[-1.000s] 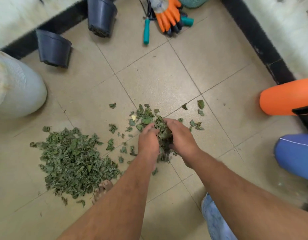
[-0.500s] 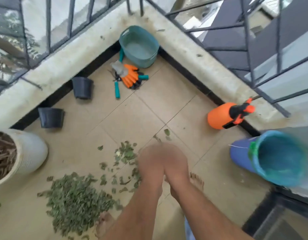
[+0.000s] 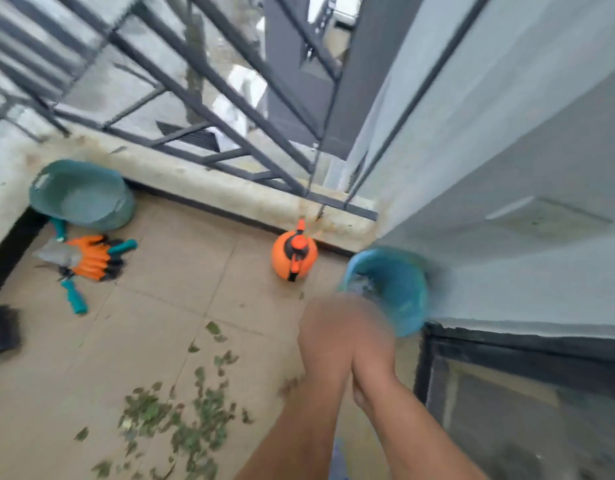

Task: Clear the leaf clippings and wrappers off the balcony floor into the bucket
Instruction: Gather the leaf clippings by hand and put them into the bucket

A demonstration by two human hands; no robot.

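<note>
Head view | left hand (image 3: 324,327) and right hand (image 3: 372,339), pressed together, have swung from the pile to bucket (image 3: 404,285) rim, right | grip blurred, cannot tell what they hold | leaf clippings (image 3: 185,422) mostly lie near-left on floor (image 3: 195,271) | dump likely next

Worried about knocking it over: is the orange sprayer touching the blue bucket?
Apart. The head view shows bare floor tile between the orange sprayer and the blue bucket.

Tiled floor (image 3: 181,292) holds leaf clippings (image 3: 195,427), blue bucket (image 3: 404,292), orange sprayer (image 3: 292,259), teal basin (image 3: 121,211), orange gloves (image 3: 91,258).
</note>
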